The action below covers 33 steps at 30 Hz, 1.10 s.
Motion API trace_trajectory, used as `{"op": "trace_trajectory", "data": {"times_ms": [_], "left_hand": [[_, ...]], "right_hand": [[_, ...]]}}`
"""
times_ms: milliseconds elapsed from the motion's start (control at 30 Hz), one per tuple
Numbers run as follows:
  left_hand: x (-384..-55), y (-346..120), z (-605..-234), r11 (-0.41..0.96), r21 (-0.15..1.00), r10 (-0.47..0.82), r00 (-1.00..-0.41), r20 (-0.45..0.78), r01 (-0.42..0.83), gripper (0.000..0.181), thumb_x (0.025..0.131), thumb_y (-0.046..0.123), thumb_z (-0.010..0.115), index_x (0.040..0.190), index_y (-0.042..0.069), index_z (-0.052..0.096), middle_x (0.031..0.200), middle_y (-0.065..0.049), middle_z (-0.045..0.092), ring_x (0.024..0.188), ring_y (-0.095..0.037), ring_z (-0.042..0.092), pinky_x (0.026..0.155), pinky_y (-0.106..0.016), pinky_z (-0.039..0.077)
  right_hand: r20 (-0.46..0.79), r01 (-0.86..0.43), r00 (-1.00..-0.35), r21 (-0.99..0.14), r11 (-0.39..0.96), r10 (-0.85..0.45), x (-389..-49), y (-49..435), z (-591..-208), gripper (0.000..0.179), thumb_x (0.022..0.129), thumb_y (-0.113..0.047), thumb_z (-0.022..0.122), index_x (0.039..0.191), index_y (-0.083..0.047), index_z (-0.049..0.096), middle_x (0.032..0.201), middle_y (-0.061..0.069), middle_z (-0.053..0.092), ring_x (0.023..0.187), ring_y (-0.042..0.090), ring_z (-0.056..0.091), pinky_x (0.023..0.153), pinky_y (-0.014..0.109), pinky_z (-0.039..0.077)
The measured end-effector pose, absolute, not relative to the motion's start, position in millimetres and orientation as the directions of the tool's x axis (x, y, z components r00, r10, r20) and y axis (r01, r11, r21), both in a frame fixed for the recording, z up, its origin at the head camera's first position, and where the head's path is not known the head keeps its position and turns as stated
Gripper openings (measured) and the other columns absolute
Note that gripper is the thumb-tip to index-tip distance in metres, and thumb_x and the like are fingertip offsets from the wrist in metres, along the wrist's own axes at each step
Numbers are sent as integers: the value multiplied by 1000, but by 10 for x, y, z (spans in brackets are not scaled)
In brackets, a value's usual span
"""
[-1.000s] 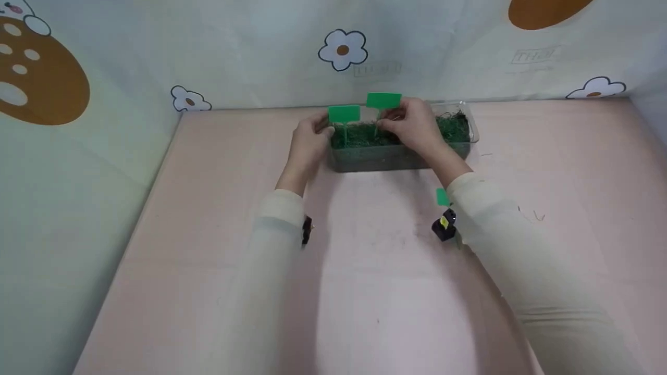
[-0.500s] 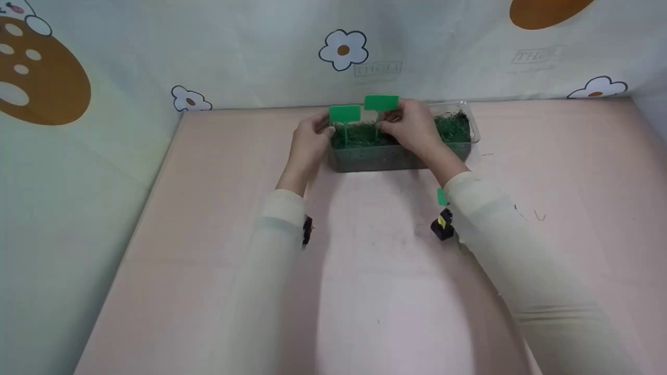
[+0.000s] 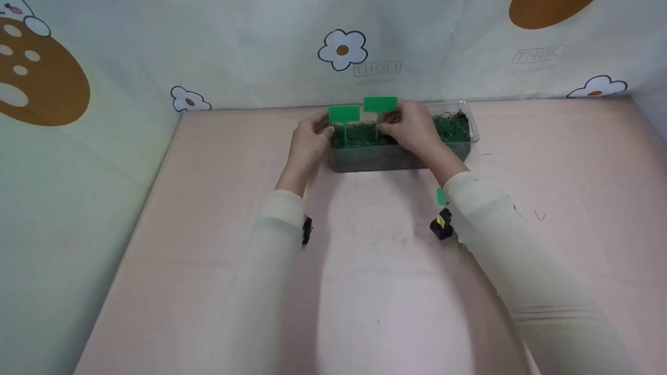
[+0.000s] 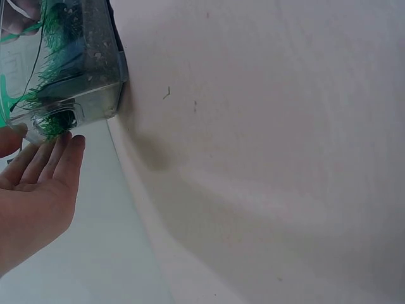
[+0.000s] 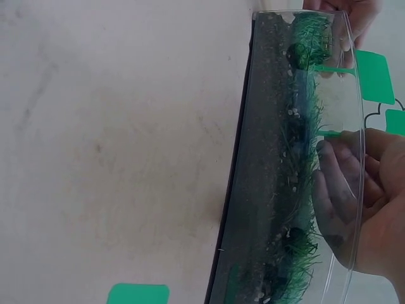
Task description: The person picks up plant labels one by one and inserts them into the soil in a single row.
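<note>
My pink bench meets a pale wall with three flowers. One planter sits at the back; a first green tag and second tag stand in its grass, a third tag beside my right sleeve. My right hand pinches the second; my left hand touches the planter's end, fingers straight.

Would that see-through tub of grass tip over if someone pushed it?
Probably not: the clear tub is long and low, so it would likely slide. It may feel fairly heavy, given the dark, soil-like fill beneath the grass. Looking thin and see-through, perhaps plastic, it might flex if squeezed.
</note>
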<state>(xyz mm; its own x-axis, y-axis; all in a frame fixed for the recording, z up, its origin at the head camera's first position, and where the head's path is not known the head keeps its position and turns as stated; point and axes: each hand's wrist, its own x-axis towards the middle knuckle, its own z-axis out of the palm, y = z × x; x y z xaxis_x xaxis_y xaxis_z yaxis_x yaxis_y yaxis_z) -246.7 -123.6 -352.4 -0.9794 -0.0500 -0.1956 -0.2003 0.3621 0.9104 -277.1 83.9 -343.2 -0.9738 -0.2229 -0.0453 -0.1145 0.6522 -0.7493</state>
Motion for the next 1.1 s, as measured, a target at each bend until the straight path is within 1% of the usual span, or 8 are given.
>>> {"op": "trace_trajectory", "data": {"times_ms": [300,533,1000,1100], "left_hand": [[-2467,-1235,-3518,361,911,-48,-979,-196,-200,47,106,16,48,152,18,42,150,3,52,140,-10,47,116,-24,42],[-2458,-1240,-3521,352,920,-36,-985,-170,-172,46,105,14,49,151,15,44,150,1,52,140,-10,47,115,-23,42],[-2443,-1241,-3516,345,925,-33,-986,-161,-162,44,106,15,48,150,15,45,149,1,54,139,-11,48,116,-25,41],[-2441,-1241,-3513,342,926,-33,-987,-160,-162,44,106,15,48,150,15,45,149,1,54,139,-11,48,116,-25,42]], "right_hand": [[-48,-113,-974,-746,656,-222,-2772,844,-3436,21,99,-14,61,116,-5,67,113,15,68,107,26,64,96,41,54],[-33,-133,-974,-717,685,-224,-2763,837,-3439,21,98,-16,61,116,-4,66,115,16,68,109,29,64,97,43,54],[0,-148,-979,-691,708,-205,-2732,820,-3444,21,97,-15,62,112,-3,68,113,17,70,105,29,66,93,44,56],[5,-164,-977,-652,741,-212,-2732,816,-3459,21,96,-16,62,110,-3,69,109,17,71,100,29,67,89,44,57]]}}
